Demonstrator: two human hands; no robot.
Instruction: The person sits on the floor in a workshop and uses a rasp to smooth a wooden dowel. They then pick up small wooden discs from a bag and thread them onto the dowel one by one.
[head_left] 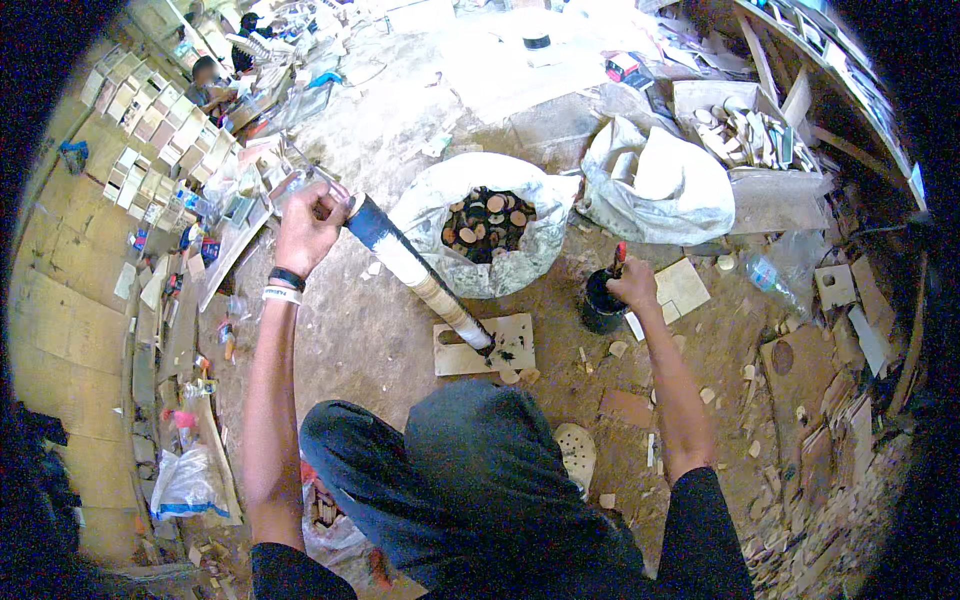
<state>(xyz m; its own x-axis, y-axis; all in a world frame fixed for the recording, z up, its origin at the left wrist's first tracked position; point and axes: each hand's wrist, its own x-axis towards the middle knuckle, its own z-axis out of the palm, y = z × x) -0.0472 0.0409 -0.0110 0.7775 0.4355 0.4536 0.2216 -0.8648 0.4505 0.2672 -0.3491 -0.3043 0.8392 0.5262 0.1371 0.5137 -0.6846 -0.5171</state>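
Note:
My left hand (312, 222) is closed at the upper end of a long round column (410, 265), which looks like a stack of wooden discs. The column has a black top, a white stretch and bare wood tones lower down. It leans to the right, its lower end resting on a small wooden board (455, 358) smeared with black. My right hand (635, 285) grips a red-handled brush (621, 252) over a black pot (600, 305); its bristles are hidden in the pot. Ahead stands a white sack (420, 215) holding dark and wood-coloured discs (490, 220).
Another white sack (680, 190) stands at the right, beside a box (770, 178) of wood pieces. Wood scraps (790, 360) litter the right floor. Stacked small boxes (170, 125) line the left, with two people (208, 85) beyond. A sandal (576, 452) shows near my knees.

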